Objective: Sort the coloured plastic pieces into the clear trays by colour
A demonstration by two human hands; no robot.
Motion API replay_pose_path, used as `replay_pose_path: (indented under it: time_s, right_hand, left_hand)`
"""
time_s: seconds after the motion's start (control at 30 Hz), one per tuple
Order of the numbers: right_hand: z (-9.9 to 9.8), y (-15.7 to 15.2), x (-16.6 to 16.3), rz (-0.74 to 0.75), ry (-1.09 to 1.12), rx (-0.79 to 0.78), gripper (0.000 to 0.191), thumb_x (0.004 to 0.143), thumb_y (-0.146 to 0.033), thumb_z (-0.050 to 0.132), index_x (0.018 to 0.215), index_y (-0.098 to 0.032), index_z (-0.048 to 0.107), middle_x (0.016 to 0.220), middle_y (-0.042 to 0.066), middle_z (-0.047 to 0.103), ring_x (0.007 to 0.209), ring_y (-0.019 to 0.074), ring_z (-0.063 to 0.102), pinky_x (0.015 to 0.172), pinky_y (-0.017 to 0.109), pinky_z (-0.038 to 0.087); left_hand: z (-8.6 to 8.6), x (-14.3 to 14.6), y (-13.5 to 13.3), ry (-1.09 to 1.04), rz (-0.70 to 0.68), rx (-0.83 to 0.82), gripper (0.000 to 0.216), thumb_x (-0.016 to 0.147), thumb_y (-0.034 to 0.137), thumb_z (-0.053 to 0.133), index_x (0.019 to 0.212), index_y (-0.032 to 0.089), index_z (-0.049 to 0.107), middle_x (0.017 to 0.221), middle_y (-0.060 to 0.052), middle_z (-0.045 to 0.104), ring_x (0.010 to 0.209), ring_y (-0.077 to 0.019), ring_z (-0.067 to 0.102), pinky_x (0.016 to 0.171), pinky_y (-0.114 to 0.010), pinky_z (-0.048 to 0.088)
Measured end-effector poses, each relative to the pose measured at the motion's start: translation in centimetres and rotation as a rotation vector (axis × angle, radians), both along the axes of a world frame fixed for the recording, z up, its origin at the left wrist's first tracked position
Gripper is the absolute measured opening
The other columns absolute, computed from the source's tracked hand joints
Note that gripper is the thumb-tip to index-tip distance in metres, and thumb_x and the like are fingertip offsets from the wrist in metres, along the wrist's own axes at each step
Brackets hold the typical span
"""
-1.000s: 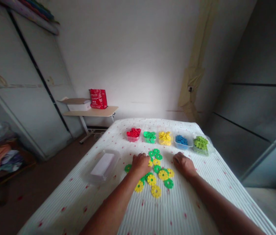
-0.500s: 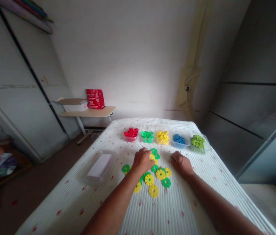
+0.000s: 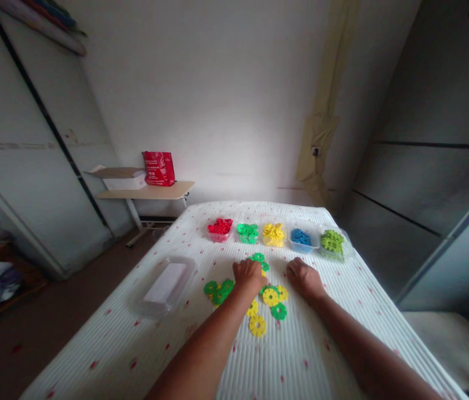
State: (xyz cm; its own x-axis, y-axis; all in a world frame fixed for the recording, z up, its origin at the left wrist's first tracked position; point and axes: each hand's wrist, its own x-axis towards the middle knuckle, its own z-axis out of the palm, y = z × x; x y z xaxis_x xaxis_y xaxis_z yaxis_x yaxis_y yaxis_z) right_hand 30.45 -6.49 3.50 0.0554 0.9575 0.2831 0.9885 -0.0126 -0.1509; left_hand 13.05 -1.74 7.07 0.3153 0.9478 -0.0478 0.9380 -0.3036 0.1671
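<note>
The loose discs point(image 3: 270, 296), yellow and green, are spread on the bed point(image 3: 301, 355) between and just before the two hands. The left hand point(image 3: 250, 275) is laid over the middle of the cluster, knuckles up and fingers curled down onto the pieces; whether a disc is pinched beneath it cannot be told. The right hand point(image 3: 303, 279) is rested as a loose fist just to the right of the cluster, apart from the nearest yellow disc, and nothing is seen in its grip.

Most discs lie toward the person from the left hand and slightly to its right; two green discs point(image 3: 218, 290) lie to its left, and one green disc point(image 3: 258, 258) shows just past its fingertips. The discs are flat and round, so no long axis is offered. The left hand is the nearer to nearly all of them.

Beyond the hands a row of small bins point(image 3: 276, 235) is set across the bed, holding red, green, yellow, blue and light green pieces. A clear box point(image 3: 163, 284) stands well to the left. Open bed is left near the person, and the bed's edges are well apart from the cluster.
</note>
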Motion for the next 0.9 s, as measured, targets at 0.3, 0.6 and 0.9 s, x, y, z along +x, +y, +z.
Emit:
replay_pose_path:
  time_s: [0.3,0.6,0.9]
  right_hand:
    - [0.4,0.0,-0.1,-0.015,-0.012,-0.034,0.023,0.089,-0.018,0.039,0.078,-0.018,0.059,0.086,0.003,0.060,0.075,0.0110,0.058,0.061,0.021,0.033]
    - [0.3,0.0,0.0,-0.011,-0.017,-0.042,0.021,0.089,-0.018,0.041,0.079,-0.018,0.059,0.087,0.004,0.060,0.076,0.0116,0.058,0.061,0.021,0.033]
    - [0.1,0.1,0.0,-0.029,0.006,-0.040,0.023,0.089,-0.020,0.039,0.079,-0.018,0.060,0.087,0.003,0.060,0.074,0.0109,0.057,0.059,0.021,0.032]
  left_hand:
    - [0.1,-0.1,-0.2,-0.020,-0.040,0.028,0.031,0.066,0.040,0.068,0.090,0.020,0.066,0.103,-0.012,0.065,0.103,-0.0274,0.057,0.090,-0.040,0.039]
    - [1.1,-0.8,-0.8,-0.054,-0.122,0.057,0.023,0.067,0.031,0.064,0.086,0.018,0.069,0.096,-0.013,0.068,0.095,-0.0278,0.061,0.082,-0.036,0.045]
    - [3.9,-1.9,2.1,-0.132,-0.197,-0.011,0.017,0.065,0.030,0.058,0.072,0.018,0.067,0.068,-0.002,0.066,0.068,-0.0165,0.062,0.054,-0.021,0.038]
